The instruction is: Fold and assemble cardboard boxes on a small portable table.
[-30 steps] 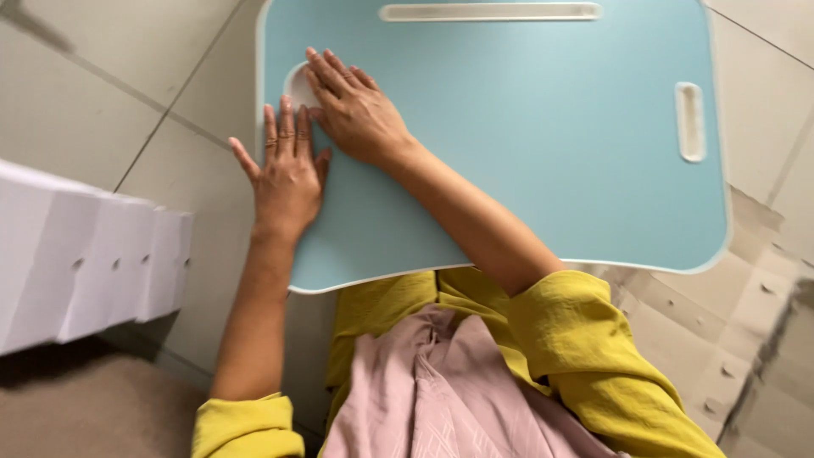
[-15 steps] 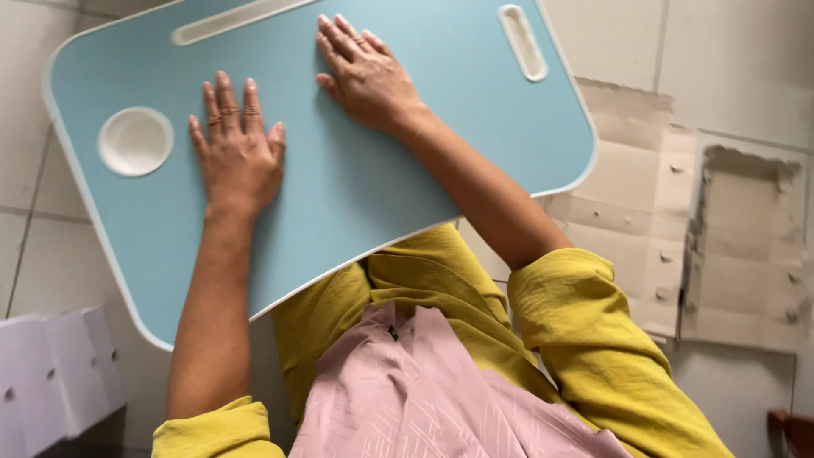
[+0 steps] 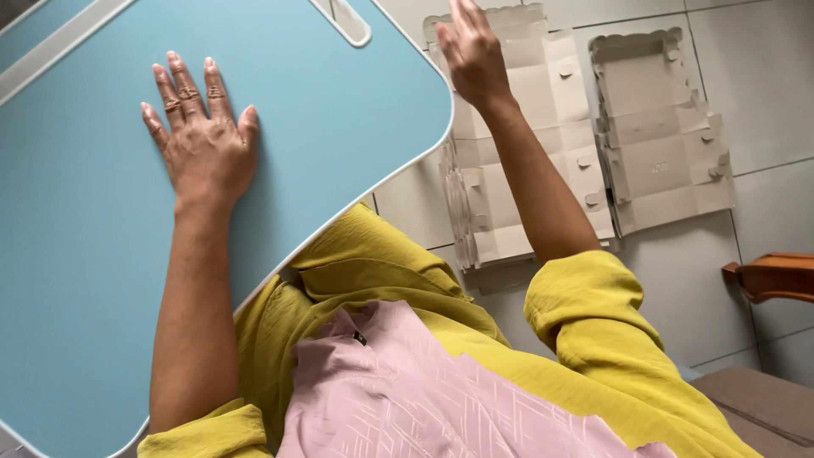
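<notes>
The light blue lap counter [image 3: 339, 127] fills the left of the scene, over the person's lap. The left hand [image 3: 203, 144] lies flat on it, fingers spread, gripping nothing. The right hand [image 3: 473, 53] hovers released, off its right edge, above flattened cardboard boxes [image 3: 653, 136] on the tiled floor [image 3: 763, 68].

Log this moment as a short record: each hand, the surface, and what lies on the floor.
left hand: flat, palm down, fingers spread on the blue lap table
right hand: open, raised off the table, above the flattened cardboard boxes
blue lap table: light blue top, white edge, slot handle near the far corner
flattened cardboard boxes: unfolded, lying on the tiled floor
clothing: yellow sleeves, pink garment
</notes>
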